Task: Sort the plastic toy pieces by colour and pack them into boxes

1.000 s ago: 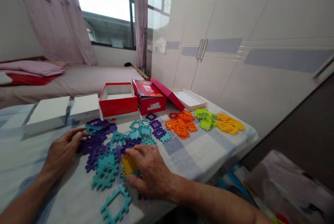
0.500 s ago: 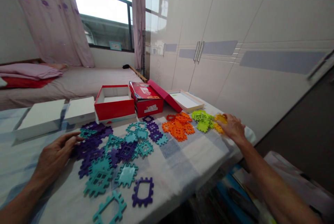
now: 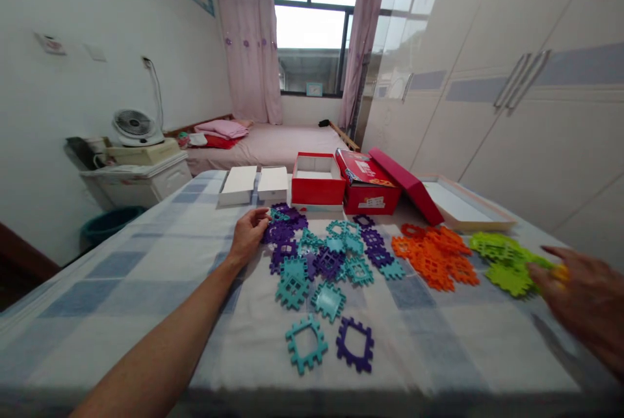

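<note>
My left hand (image 3: 249,233) rests at the left edge of a heap of purple interlocking plastic pieces (image 3: 281,231), fingers curled together. Its fingertips are partly hidden, close to a small teal piece (image 3: 279,215). At the right, my right hand (image 3: 587,294) is smeared by motion. A yellow interlocking piece (image 3: 561,273) shows between its thumb and fingers, beside the lime green pieces (image 3: 509,265). Teal pieces (image 3: 329,300) are mixed in with the purple ones. Orange pieces (image 3: 436,255) lie in a heap of their own. Nearest me are a teal frame (image 3: 291,346) and a purple frame (image 3: 369,346).
Behind the pieces stand an open red box (image 3: 318,192), a red box (image 3: 373,199) with a booklet (image 3: 365,168) on top, and a leaning red lid (image 3: 409,185). Two white boxes (image 3: 238,185) are left; a shallow tray (image 3: 487,225) is right. A checked cloth (image 3: 160,262) covers the table.
My view has swung left, so things appear farther right. The right hand now covers most of the yellow, with only a bit showing in its grasp. The left hand stays by the purple heap.
</note>
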A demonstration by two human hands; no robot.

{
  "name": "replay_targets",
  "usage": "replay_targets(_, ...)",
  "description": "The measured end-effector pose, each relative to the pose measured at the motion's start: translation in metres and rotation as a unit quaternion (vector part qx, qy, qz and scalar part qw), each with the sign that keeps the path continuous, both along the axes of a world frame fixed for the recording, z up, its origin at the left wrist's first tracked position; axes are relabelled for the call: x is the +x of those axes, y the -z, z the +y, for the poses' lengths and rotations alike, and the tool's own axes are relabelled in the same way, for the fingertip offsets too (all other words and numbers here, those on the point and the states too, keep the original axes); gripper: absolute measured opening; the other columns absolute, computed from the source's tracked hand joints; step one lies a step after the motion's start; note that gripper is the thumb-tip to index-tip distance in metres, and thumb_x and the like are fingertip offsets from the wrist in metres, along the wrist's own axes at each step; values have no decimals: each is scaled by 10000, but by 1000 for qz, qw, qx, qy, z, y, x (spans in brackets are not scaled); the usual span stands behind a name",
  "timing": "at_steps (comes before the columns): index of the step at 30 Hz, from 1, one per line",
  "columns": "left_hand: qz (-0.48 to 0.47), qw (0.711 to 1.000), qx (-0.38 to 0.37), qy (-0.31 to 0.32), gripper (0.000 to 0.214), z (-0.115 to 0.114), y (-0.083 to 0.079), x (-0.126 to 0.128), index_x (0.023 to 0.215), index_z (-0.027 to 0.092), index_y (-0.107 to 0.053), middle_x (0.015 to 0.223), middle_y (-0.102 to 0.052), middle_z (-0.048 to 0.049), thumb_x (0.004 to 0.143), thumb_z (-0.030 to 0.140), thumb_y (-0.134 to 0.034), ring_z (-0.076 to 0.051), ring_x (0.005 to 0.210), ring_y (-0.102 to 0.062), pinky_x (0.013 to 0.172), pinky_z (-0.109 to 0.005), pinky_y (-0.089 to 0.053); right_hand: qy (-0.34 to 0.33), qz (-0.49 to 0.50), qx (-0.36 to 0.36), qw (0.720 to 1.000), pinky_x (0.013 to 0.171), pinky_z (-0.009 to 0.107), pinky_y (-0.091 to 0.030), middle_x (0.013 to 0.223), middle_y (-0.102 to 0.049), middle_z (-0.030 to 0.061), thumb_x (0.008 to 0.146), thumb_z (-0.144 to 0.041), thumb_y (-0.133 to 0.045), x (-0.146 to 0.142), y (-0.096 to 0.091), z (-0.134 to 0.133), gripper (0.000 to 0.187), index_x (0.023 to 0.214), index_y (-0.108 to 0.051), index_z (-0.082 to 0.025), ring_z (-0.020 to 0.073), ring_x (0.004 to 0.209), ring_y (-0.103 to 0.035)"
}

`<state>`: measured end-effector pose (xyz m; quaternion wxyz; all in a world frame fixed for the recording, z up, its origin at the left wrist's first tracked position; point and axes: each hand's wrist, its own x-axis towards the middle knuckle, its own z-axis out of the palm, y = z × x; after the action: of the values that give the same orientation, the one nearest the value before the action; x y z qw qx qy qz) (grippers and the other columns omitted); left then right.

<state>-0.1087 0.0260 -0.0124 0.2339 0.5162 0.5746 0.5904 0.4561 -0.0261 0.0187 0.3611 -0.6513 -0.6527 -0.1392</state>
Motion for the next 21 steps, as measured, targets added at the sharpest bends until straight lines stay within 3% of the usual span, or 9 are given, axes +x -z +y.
replay_targets(3,-11,1000,4,11,429,-2,-3,4,1003,132,-613,846,-680,-62,649,375,-608,-179,777,-636,753,-322,-489,-30,-63,15,997,1009,494,-377,1171,-583,218,873,-499,-388,-74,-13,-4,484,1211,-557,-196,344,1173,-510)
replay_targets(5,-10,999,3,39,438,-4,-3,8,1015,137,-610,856,-674,-57,653,383,-621,-175,782,-633,756,-317,-488,-106,-63,6,992,1003,461,-405,1175,-596,168,879,-435,-414,-115,-16,-3,416,1179,-563,-188,300,1131,-544)
replay_targets(10,2,996,0,92,447,-8,0,19,1033,155,-612,882,-663,-46,663,403,-654,-166,766,-633,722,-299,-493,-247,-25,-95,964,990,419,-427,1206,-582,110,886,-335,-462,-189,-11,-1,316,1148,-573,-197,241,1138,-546)
replay_targets(15,-17,998,-9,66,459,-11,-13,27,1024,146,-612,870,-674,-52,663,422,-671,-166,741,-638,692,-298,-501,-302,-43,-167,938,976,378,-427,1229,-575,123,863,-284,-502,-233,-14,21,367,1203,-569,-162,227,1132,-547)
replay_targets(21,44,998,14,34,393,14,-44,34,1020,115,-620,878,-694,-83,704,349,-634,-184,784,-663,759,-316,-520,-239,-62,-160,956,941,384,-426,1223,-580,137,857,-251,-493,-254,-3,59,383,1216,-572,-143,237,1111,-549)
